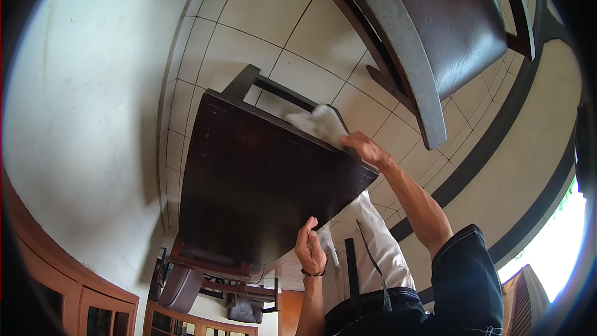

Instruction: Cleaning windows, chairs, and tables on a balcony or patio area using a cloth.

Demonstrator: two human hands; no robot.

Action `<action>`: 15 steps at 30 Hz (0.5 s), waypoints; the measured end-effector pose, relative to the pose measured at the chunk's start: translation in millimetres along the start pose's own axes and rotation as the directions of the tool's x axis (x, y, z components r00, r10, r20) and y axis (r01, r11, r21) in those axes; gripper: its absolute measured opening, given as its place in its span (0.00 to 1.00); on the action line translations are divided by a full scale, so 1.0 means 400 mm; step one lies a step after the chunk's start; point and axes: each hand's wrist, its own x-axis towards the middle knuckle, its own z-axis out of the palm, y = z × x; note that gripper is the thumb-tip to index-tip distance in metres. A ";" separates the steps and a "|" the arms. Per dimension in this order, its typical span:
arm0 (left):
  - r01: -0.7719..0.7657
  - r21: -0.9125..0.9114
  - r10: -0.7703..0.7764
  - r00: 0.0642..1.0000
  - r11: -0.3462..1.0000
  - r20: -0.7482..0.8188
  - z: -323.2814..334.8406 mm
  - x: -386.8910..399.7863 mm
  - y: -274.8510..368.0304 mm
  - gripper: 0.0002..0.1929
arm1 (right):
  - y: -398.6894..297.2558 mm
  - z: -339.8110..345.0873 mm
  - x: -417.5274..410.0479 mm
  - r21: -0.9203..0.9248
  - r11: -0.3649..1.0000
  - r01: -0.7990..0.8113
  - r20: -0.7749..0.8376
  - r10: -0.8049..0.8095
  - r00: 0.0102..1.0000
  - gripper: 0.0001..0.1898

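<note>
A small dark wooden table (242, 172) stands in front of me, its top worn pale along the edges. My right hand (369, 150) reaches over the table's right side with a white cloth (322, 123). The cloth bunches against that edge, slightly blurred, and the tabletop hides part of it. At the table's near edge is my left hand (311, 249), fingers curled and close together, a dark bracelet on the wrist. Its fingertips overlap the tabletop's rim; whether they grip it is unclear.
A wooden chair with a brown padded seat (452, 23) stands at upper right. The pale wall (93, 79) runs along the left. Tiled floor (247, 42) shows between them. More brown padded seating (182, 289) and wooden cabinets (98, 308) appear at lower left.
</note>
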 end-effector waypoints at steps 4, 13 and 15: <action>-0.029 0.021 0.029 0.999 0.999 0.015 0.005 0.011 0.014 0.20 | 0.259 -0.008 -0.093 0.037 0.999 0.007 -0.080 -0.004 0.997 0.29; -0.087 0.044 0.080 0.988 0.995 0.131 0.049 0.021 -0.017 0.20 | 0.365 0.002 0.226 -0.125 0.966 -0.227 -0.136 0.210 0.968 0.31; -0.077 0.106 0.067 0.993 0.991 0.093 -0.002 0.017 -0.024 0.20 | 0.286 0.044 0.216 -0.039 0.983 -0.180 -0.056 0.178 0.982 0.35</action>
